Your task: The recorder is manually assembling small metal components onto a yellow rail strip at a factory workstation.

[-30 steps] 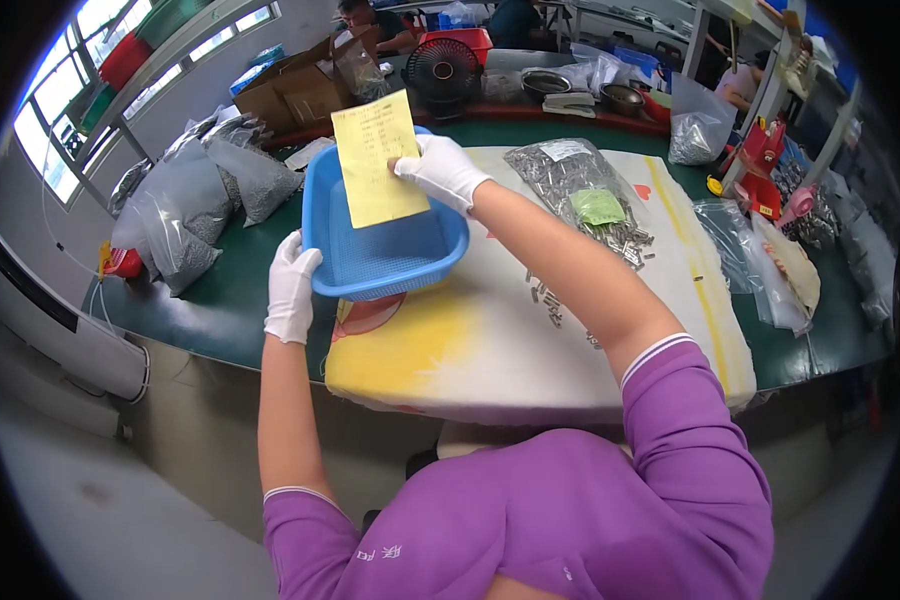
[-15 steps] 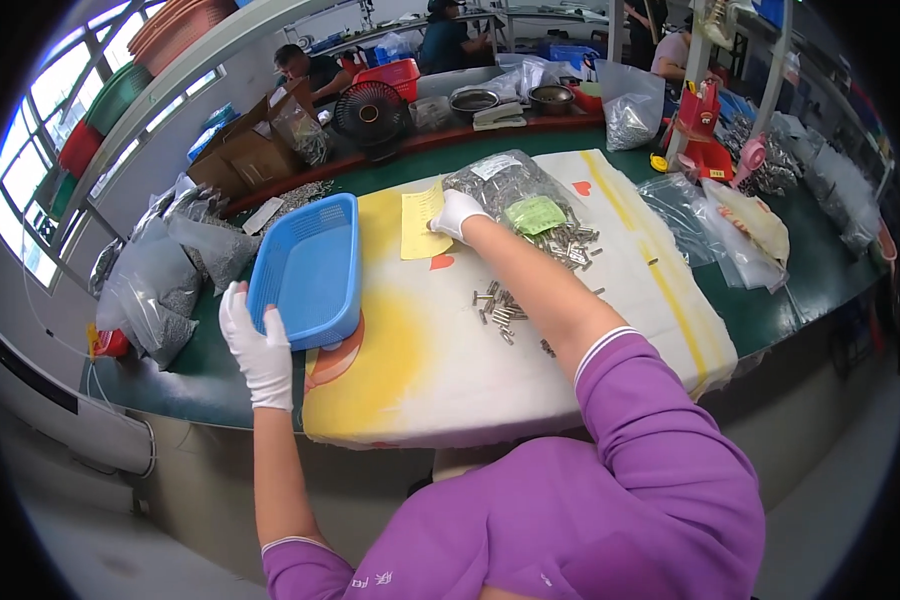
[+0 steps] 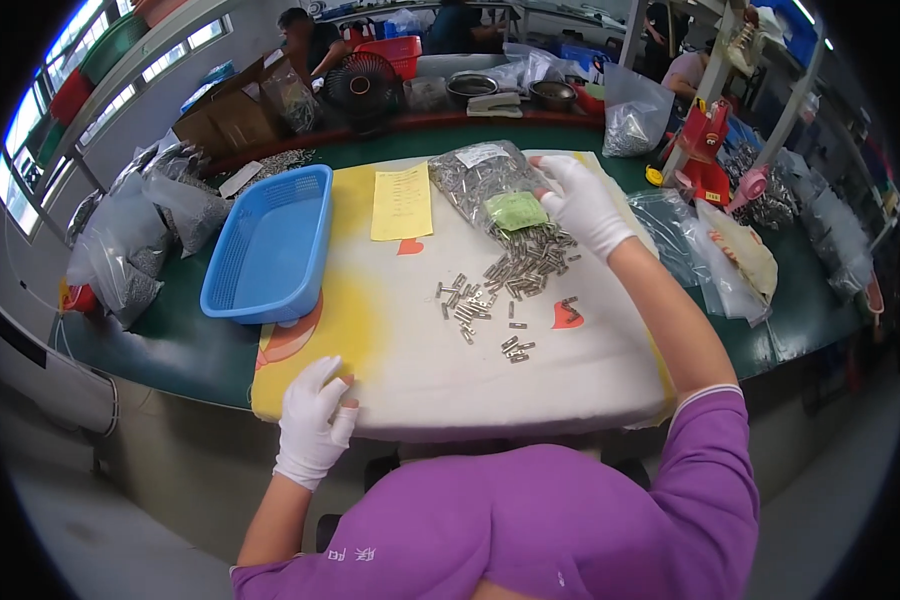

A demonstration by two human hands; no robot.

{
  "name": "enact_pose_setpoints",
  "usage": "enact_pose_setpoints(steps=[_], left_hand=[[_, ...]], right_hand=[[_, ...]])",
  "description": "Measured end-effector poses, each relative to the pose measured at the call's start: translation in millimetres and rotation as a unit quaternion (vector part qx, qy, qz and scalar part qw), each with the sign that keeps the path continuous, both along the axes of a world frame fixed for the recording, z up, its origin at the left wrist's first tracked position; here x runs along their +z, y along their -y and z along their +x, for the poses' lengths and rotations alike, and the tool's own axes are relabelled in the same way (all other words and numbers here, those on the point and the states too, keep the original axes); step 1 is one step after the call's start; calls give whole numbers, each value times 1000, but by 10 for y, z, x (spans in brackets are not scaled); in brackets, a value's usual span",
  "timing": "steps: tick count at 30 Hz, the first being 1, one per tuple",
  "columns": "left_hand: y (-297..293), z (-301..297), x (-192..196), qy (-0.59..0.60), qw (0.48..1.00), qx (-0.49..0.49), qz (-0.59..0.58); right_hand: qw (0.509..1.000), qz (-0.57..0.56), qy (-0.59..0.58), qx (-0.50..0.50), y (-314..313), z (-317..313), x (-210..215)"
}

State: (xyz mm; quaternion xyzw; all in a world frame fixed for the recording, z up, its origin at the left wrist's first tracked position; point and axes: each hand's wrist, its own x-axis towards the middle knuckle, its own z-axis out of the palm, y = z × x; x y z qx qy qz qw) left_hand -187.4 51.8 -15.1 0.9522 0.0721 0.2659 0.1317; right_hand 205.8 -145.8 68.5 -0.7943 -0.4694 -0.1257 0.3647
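My right hand (image 3: 582,205), in a white glove with bare fingertips, is at the right edge of a clear plastic bag (image 3: 460,185) full of small metal parts. Its fingers are apart, and I cannot tell how firmly they touch the bag. A green label (image 3: 515,211) lies at the bag's mouth, where a heap of small metal pieces (image 3: 530,258) spills onto the cloth. Several more pieces (image 3: 465,305) are scattered nearer me. My left hand (image 3: 312,422), gloved likewise, hovers by the cloth's front left edge, empty, fingers spread and slightly bent.
The patterned cloth (image 3: 400,375) covers the middle of the green table (image 3: 190,350). A blue basket (image 3: 270,250) stands left of a yellow sheet (image 3: 401,203). Filled bags (image 3: 120,265) crowd the left; flat plastic bags (image 3: 670,235) lie right. A fan (image 3: 363,88) stands behind.
My right hand has left the yellow sheet and moved right to the bag. My left hand has come away from the blue basket toward me. The view has shifted slightly.
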Motion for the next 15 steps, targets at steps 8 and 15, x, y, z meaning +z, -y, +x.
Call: enact_pose_setpoints(steps=[8,15], left_hand=[[-526,1816,226,-70,982,130,-120],[-1067,3043,83,-207,893,367,-157]], right_hand=[[982,37,-172,-68,859,347,-232],[990,-16,-45,-130,1196,210,-907]])
